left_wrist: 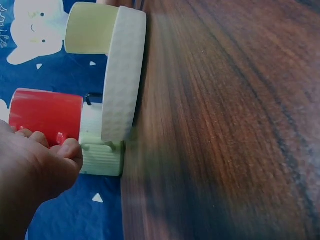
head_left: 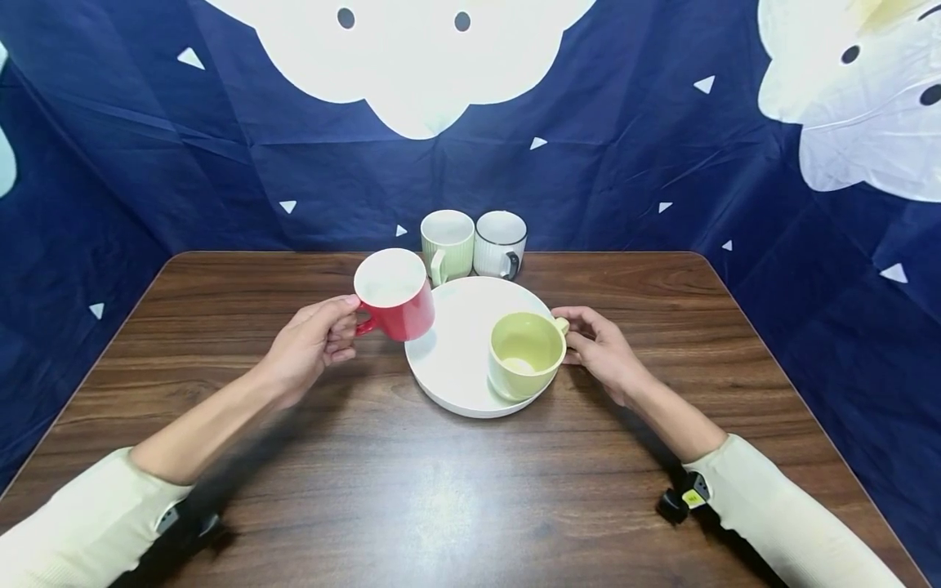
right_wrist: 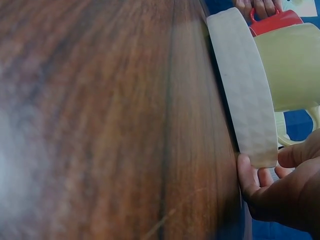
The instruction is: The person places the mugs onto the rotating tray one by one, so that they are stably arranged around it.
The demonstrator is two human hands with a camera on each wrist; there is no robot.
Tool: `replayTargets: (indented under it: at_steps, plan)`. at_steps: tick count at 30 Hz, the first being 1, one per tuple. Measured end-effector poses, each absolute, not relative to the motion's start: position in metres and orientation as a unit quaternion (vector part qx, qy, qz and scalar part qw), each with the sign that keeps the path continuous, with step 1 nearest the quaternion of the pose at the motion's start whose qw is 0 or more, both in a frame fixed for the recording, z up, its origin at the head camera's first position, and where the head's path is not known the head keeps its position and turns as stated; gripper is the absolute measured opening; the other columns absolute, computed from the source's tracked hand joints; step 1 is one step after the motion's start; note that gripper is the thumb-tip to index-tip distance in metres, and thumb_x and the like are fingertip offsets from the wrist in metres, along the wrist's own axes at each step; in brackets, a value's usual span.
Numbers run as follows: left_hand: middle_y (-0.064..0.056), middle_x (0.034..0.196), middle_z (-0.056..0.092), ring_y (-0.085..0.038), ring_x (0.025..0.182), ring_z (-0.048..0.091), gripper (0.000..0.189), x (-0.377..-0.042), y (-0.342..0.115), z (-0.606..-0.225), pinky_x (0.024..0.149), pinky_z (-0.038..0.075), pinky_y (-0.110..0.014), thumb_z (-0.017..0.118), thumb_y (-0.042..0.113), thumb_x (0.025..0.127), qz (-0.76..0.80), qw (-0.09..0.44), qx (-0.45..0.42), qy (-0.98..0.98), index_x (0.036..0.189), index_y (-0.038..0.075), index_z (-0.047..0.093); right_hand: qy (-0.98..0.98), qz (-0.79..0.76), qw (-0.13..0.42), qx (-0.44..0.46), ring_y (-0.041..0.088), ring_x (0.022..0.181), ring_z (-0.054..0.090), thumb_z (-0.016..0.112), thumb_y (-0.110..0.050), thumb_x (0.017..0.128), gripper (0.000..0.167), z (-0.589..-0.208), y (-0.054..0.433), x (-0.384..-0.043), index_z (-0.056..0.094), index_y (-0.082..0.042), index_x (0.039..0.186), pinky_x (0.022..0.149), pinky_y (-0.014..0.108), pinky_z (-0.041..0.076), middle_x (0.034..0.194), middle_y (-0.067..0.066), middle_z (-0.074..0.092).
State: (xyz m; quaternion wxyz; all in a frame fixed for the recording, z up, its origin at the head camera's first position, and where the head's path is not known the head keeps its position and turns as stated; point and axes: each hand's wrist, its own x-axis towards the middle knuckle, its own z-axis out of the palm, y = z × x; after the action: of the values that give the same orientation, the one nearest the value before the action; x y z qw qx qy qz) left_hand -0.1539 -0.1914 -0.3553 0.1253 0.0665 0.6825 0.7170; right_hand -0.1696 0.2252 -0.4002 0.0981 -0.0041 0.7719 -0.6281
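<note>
My left hand point(head_left: 312, 343) pinches the red handle of a red mug point(head_left: 404, 314) with a white inside. This mug is lifted at the left side of a round white tray point(head_left: 448, 359). A yellow-green cup point(head_left: 525, 355) stands on the tray's right part, its handle turned toward my right hand point(head_left: 606, 351). In the right wrist view, the right fingers point(right_wrist: 248, 172) curl at the tray's patterned side wall, one tip low by the table and another digit at the rim, just beside the cup handle.
Behind the tray stand a pale green ribbed mug point(head_left: 448, 245) and a white mug point(head_left: 500, 245) with a black rim and handle, side by side. They are near the back edge of the brown wooden table point(head_left: 441, 490). A dark blue cloth point(head_left: 353, 180) hangs behind.
</note>
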Motion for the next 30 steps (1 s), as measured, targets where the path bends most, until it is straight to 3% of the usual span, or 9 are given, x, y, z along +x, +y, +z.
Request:
replayTargets:
  at_steps: [6, 10, 19, 23, 30]
  plan:
    - [0.005, 0.074, 0.027, -0.021, 0.075, 0.017, 0.044, -0.157, -0.189, -0.356, 0.063, 0.028, -0.03, 0.043, 0.025, 0.12, 0.725, 0.133, 0.069, 0.672, 0.078, 0.016, 0.035, 0.776, -0.623, 0.1, -0.003, 0.007, 0.107, 0.065, 0.056, -0.003, 0.114, 0.044, -0.399, 0.225, -0.171, 0.054, 0.004, 0.157, 0.089, 0.022, 0.065, 0.127, 0.007, 0.058]
    - [0.004, 0.075, 0.024, -0.02, 0.074, 0.016, 0.043, -0.158, -0.189, -0.358, 0.066, 0.019, -0.036, 0.043, 0.023, 0.12, 0.731, 0.14, 0.077, 0.664, 0.078, 0.016, 0.034, 0.78, -0.618, 0.099, -0.004, 0.006, 0.107, 0.064, 0.056, -0.004, 0.115, 0.043, -0.399, 0.225, -0.172, 0.055, 0.003, 0.157, 0.088, 0.021, 0.064, 0.127, 0.007, 0.057]
    - [0.002, 0.074, 0.021, -0.02, 0.073, 0.015, 0.042, -0.159, -0.183, -0.361, 0.071, 0.015, -0.041, 0.043, 0.021, 0.117, 0.724, 0.152, 0.082, 0.667, 0.077, 0.015, 0.031, 0.789, -0.607, 0.097, -0.003, 0.007, 0.11, 0.061, 0.057, -0.006, 0.115, 0.043, -0.4, 0.227, -0.175, 0.057, 0.002, 0.157, 0.089, 0.021, 0.063, 0.125, 0.004, 0.059]
    - [0.003, 0.073, 0.023, -0.021, 0.072, 0.016, 0.042, -0.159, -0.179, -0.36, 0.069, 0.017, -0.039, 0.043, 0.021, 0.117, 0.726, 0.154, 0.082, 0.666, 0.077, 0.016, 0.033, 0.787, -0.609, 0.096, -0.002, 0.007, 0.11, 0.06, 0.058, -0.006, 0.115, 0.043, -0.4, 0.227, -0.176, 0.057, 0.002, 0.156, 0.088, 0.021, 0.062, 0.122, 0.001, 0.059]
    - [0.006, 0.071, 0.028, -0.02, 0.072, 0.018, 0.044, -0.159, -0.174, -0.356, 0.063, 0.03, -0.027, 0.046, 0.025, 0.116, 0.713, 0.165, 0.072, 0.678, 0.074, 0.016, 0.035, 0.782, -0.615, 0.101, -0.007, 0.007, 0.109, 0.059, 0.057, -0.005, 0.115, 0.042, -0.401, 0.228, -0.18, 0.057, 0.003, 0.157, 0.087, 0.02, 0.063, 0.122, 0.001, 0.058]
